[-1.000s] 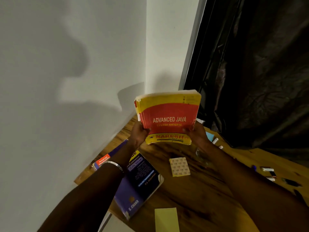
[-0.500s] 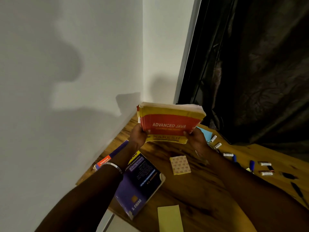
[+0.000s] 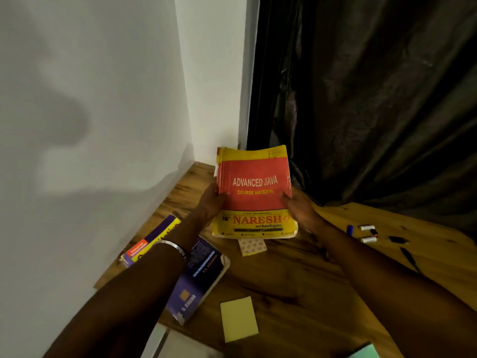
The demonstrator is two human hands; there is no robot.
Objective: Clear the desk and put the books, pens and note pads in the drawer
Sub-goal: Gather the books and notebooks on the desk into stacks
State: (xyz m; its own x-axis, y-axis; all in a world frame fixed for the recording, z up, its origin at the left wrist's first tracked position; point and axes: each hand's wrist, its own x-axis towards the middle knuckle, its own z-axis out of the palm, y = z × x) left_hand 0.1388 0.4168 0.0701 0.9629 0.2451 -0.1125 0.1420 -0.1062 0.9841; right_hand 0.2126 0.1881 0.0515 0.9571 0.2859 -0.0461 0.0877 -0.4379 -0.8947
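The red and yellow book [image 3: 254, 192] is held above the desk [image 3: 296, 275] — gripped at its left edge by the left hand [image 3: 210, 202] and at its right edge by the right hand [image 3: 299, 208], cover up, long axis pointing away. No drawer is seen.

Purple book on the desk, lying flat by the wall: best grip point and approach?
Take the purple book by its near corner, which overhangs the desk edge; pinch top and bottom, coming from the near side. It lies flat, the left forearm crosses its far half, and the wall blocks the left.
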